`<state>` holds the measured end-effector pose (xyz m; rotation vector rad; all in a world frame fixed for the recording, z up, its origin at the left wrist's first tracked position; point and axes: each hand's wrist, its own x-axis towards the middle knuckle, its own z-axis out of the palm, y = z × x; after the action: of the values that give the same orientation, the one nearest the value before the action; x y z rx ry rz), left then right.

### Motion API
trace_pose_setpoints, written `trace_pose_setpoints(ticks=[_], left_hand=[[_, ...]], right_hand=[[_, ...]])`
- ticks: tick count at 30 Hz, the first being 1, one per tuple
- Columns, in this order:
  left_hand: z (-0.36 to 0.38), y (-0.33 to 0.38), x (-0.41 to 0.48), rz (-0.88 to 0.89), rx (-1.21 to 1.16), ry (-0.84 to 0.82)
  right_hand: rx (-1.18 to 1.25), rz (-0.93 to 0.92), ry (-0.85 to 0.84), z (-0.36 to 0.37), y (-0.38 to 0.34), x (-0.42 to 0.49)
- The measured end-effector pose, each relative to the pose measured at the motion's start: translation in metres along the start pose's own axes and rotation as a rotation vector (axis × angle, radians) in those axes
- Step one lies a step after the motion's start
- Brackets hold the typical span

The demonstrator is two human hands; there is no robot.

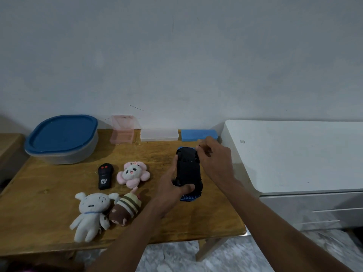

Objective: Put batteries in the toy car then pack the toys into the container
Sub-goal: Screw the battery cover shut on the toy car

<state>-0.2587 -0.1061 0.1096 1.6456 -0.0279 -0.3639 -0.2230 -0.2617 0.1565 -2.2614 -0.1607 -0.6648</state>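
The blue toy car (189,171) is turned upside down, black underside up, above the wooden table (49,197). My left hand (172,190) grips it at its near end. At the car's far end my right hand (213,158) has its fingers curled and pinched together; what they hold is too small to make out. The container (60,139), clear with a blue lid on, stands at the back left. On the table lie a black remote (105,176), a pink panda plush (133,174), a white plush (91,213) and a brown striped plush (125,208).
Three small boxes line the wall: an open pink box (122,130), a clear box (159,135) and a blue box (198,134). A white cabinet (294,158) stands right of the table. The table's front edge is close to me.
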Motion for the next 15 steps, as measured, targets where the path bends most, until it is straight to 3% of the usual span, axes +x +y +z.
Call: trace_pose_setpoints(ticks=[15], left_hand=[[0.003,-0.007,0.012,-0.045,-0.025,-0.030]], right_hand=[[0.077,-0.018,-0.012,0.002,0.011,0.007]])
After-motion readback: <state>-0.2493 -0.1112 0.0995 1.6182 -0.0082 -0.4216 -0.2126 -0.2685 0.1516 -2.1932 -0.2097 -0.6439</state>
